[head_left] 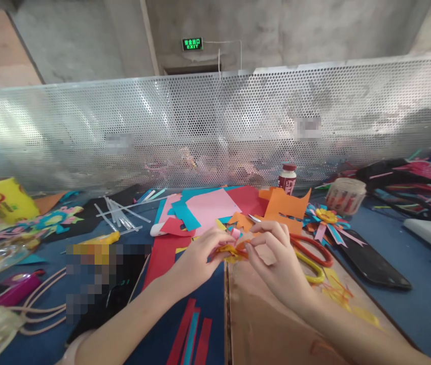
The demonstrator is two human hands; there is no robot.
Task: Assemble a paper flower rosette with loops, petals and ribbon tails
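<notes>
My left hand (200,256) and my right hand (276,256) meet over the middle of the table, fingers pinched together on a small yellow and orange folded paper piece (232,249). A bit of pink paper curls at its top. Under my hands lie a brown cardboard sheet (261,314) and dark blue paper (204,299). Just right of my right hand lie scissors (312,253) with red and yellow handles.
Cut sheets of pink, red, teal and orange paper (215,208) lie behind my hands. A glue bottle (287,177), a tape roll (345,195), a paper flower (325,219), a black phone (373,263) and clear sticks (118,213) surround them. A perforated metal screen (215,126) closes the back.
</notes>
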